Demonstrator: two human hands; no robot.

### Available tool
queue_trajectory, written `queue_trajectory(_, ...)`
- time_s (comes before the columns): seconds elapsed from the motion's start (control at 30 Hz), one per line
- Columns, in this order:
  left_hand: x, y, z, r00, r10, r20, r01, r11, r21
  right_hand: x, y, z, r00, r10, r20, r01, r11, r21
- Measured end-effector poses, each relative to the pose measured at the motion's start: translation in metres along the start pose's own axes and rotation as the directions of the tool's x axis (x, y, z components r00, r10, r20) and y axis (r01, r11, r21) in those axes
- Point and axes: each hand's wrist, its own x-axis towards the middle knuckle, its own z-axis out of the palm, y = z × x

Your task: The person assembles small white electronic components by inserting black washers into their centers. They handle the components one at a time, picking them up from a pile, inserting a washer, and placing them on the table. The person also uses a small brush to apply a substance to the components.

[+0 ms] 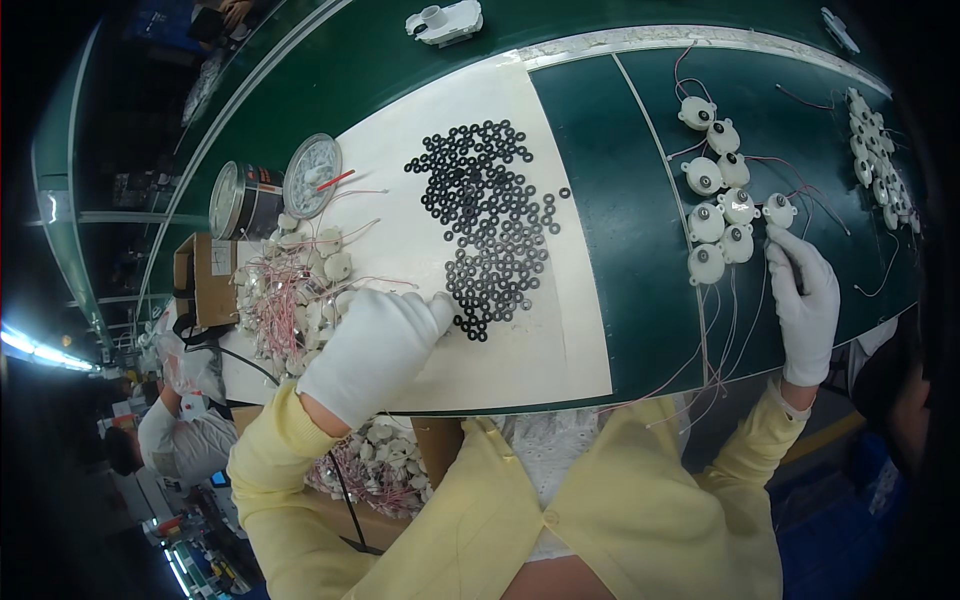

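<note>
On the green counter (635, 310) lies a white sheet (545, 370); over it, the left hand (385, 345) hides its grip, so I cannot tell. The right hand (805, 300), fingers bent, touches a white round part (779, 209) inward of the counter's right edge, seemingly steadying it. Black rings (490, 190) lie spread, probably for easy picking.

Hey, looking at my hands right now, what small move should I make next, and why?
Probably pinch one loose ring with your left hand: its fingers are right at the left edge of the spread of black rings, while your right hand is at a round white part. Whether the left fingers already hold a ring is hidden.
</note>
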Motion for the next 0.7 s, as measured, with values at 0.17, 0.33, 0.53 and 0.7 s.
queue_trajectory(0.17,0.000,0.000,-0.001,0.998,0.045,-0.049,-0.042,0.997,0.063,0.000,0.001,0.000,0.999,-0.033,-0.025,0.032,0.999,-0.025)
queue_trajectory(0.33,-0.005,0.005,0.007,0.995,-0.051,-0.087,0.043,0.995,-0.093,0.002,-0.001,0.002,1.000,0.012,-0.011,-0.012,1.000,0.001)
queue_trajectory(0.53,-0.007,0.005,0.031,0.943,-0.202,-0.263,0.011,0.810,-0.586,-0.002,0.004,0.002,1.000,0.014,-0.010,-0.014,0.999,0.043)
queue_trajectory(0.7,-0.033,-0.008,0.041,0.799,-0.482,0.359,0.151,-0.417,-0.896,-0.029,-0.010,-0.005,0.825,0.289,-0.485,-0.117,0.928,0.354)
